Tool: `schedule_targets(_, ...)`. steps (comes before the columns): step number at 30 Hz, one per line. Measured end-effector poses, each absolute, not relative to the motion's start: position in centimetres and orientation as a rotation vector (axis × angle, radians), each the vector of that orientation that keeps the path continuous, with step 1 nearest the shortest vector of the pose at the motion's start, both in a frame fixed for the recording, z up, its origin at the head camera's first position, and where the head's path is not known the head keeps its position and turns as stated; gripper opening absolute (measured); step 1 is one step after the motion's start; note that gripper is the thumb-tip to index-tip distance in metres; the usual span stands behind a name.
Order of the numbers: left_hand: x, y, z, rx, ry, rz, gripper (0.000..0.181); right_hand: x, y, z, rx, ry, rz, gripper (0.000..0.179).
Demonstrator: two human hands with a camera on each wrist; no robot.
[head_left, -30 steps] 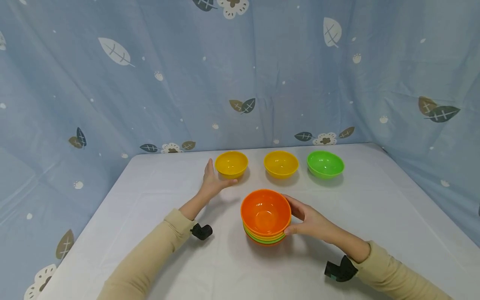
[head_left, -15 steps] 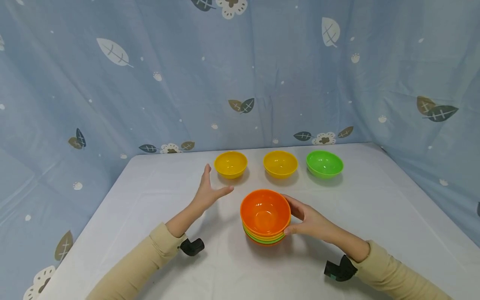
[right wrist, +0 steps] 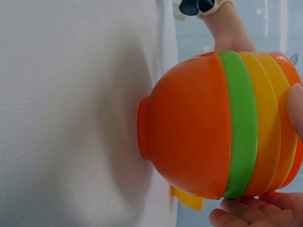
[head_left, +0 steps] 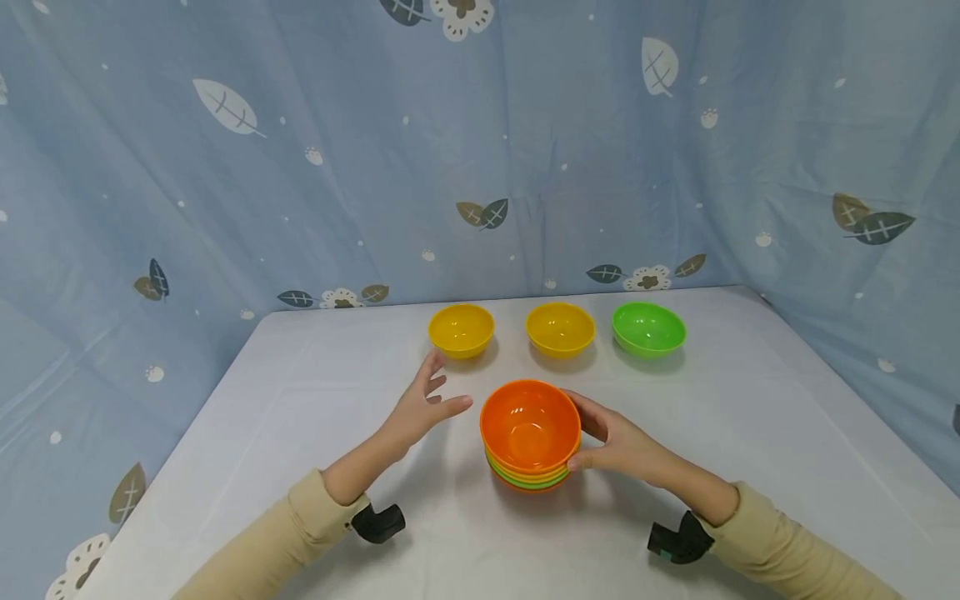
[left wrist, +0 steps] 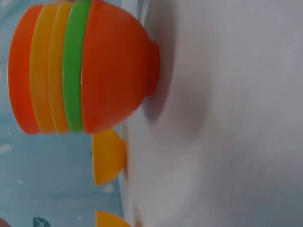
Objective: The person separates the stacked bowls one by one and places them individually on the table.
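Note:
A nested stack of several bowls [head_left: 530,427] stands in the middle of the table: orange at top and bottom, with yellow ones and a green one between. My right hand [head_left: 622,442] holds the stack from its right side, thumb near the front of the rim and fingers behind, as the right wrist view also shows. To the left of the stack, my left hand [head_left: 420,407] hovers with fingers spread and nothing in it. Just beyond that hand sits a yellow bowl [head_left: 461,332].
Along the back of the table [head_left: 315,367] are a second yellow bowl [head_left: 560,330] and a green bowl [head_left: 648,329], both upright. A blue patterned curtain [head_left: 360,150] hangs behind and at the sides.
My left hand has drawn back from the left yellow bowl, toward me, and its fingers have bent slightly. The right hand and the bowls stay where they were.

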State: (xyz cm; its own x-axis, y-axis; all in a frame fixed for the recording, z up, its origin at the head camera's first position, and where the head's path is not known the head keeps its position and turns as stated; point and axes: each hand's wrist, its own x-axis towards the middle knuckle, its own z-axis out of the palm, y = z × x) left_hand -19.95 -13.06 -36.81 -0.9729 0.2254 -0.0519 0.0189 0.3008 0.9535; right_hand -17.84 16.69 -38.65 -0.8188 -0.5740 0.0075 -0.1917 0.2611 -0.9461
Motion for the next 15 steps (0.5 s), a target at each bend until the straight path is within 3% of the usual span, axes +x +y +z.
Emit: schedule_targets(15, -18.1, -12.0, -37.0, 0.494, 2.294, 1.726, 0.09, -17.6, 16.7, -38.8, -0.671, 2.199, -1.566, 0.085)
